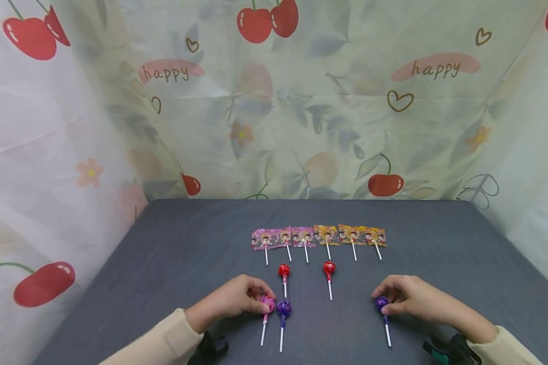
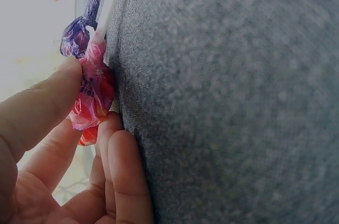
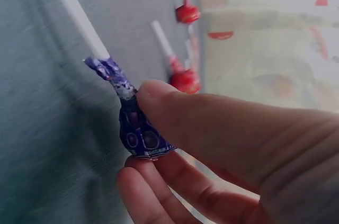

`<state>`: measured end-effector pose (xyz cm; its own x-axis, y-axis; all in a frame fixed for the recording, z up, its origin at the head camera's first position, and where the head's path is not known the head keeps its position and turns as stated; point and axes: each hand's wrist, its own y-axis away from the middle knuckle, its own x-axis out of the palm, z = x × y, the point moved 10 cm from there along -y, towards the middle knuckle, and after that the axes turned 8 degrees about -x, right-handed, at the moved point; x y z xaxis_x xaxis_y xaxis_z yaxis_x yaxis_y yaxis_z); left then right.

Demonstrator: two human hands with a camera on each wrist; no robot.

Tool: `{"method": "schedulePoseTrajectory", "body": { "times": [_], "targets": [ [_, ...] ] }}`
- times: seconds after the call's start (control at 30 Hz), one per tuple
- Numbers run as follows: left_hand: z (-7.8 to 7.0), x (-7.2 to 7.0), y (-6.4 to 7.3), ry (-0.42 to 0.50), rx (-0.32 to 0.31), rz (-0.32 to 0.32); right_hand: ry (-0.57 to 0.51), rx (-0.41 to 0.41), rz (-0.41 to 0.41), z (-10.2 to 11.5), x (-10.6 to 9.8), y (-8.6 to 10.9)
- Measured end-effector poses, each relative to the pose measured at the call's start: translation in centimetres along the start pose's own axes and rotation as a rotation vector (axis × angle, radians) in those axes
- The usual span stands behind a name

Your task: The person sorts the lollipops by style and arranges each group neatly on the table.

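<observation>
My left hand (image 1: 248, 295) pinches a pink-wrapped lollipop (image 1: 267, 304) by its head, thumb on one side and fingers on the other. Just right of it lies a purple lollipop (image 1: 283, 308), its white stick pointing toward me. Farther right, my right hand (image 1: 406, 299) pinches another purple lollipop (image 1: 381, 303) between thumb and fingers; its stick (image 3: 79, 15) juts free in the right wrist view. Two red lollipops lie between the hands and the back row, one red lollipop (image 1: 284, 271) above the purple one and the other red lollipop (image 1: 329, 268) to its right.
Across the middle of the dark grey table (image 1: 187, 238) runs a row of flat-wrapped lollipops, pink-wrapped ones (image 1: 270, 238) at left and orange-wrapped ones (image 1: 350, 234) at right. A cherry-print curtain (image 1: 278, 101) hangs behind and along both sides.
</observation>
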<state>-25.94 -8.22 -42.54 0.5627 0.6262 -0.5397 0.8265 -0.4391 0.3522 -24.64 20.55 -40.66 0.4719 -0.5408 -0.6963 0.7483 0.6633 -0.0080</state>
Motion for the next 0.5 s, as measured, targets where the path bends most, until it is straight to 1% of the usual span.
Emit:
{"method": "schedulePoseTrajectory", "body": {
  "times": [0.1,0.17,0.33,0.5],
  "targets": [
    [0.0,0.0,0.0,0.002,-0.008,0.002,0.002,0.021,-0.019,1.2,-0.5,-0.6],
    [0.1,0.0,-0.1,0.004,-0.012,0.002,0.015,0.015,-0.051,2.3,-1.1,-1.0],
    [0.0,-0.1,0.0,-0.002,0.007,-0.004,0.025,-0.071,-0.159,5.8,-2.3,-2.2],
    [0.3,0.0,-0.1,0.003,-0.003,-0.003,-0.022,-0.120,-0.245,8.3,-2.1,-3.3]
  ]
}}
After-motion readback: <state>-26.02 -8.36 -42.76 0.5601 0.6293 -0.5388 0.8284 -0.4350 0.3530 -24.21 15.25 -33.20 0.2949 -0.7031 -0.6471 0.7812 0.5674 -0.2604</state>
